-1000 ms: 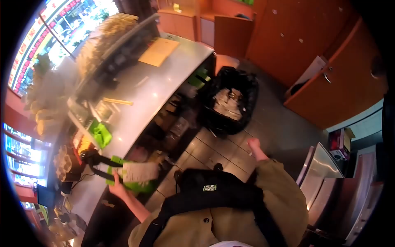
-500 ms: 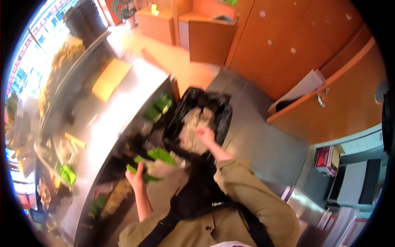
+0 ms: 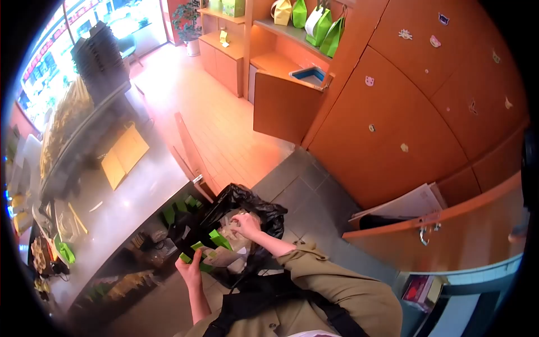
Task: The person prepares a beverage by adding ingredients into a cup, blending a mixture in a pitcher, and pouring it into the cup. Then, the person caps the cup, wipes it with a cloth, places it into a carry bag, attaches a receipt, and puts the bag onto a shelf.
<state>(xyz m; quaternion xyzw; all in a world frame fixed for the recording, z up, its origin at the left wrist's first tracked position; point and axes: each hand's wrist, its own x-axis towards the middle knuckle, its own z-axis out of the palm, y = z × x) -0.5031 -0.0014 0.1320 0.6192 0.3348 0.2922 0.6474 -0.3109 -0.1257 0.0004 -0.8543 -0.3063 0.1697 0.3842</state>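
Note:
My left hand (image 3: 191, 268) is closed on a green bag (image 3: 220, 240) with a pale slip of paper (image 3: 219, 257) on its front. Just to the right and above, my right hand (image 3: 246, 226) is held over the black-lined bin (image 3: 269, 214), its fingers curled together near crumpled pale paper. Whether anything is between those fingers is too small to make out. The bag is beside the bin's near left edge and partly overlaps it in view.
A grey counter (image 3: 140, 180) runs along the left, bearing a brown paper bag (image 3: 124, 156). Shelves under it hold green bags. An open wooden door (image 3: 393, 247) stands on the right. Green and yellow bags (image 3: 318, 27) sit on a back shelf.
The view has swung toward the back shelves and walkway. The green bag has moved from the counter's edge to beside the bin. My right hand has come in from the right, over the bin.

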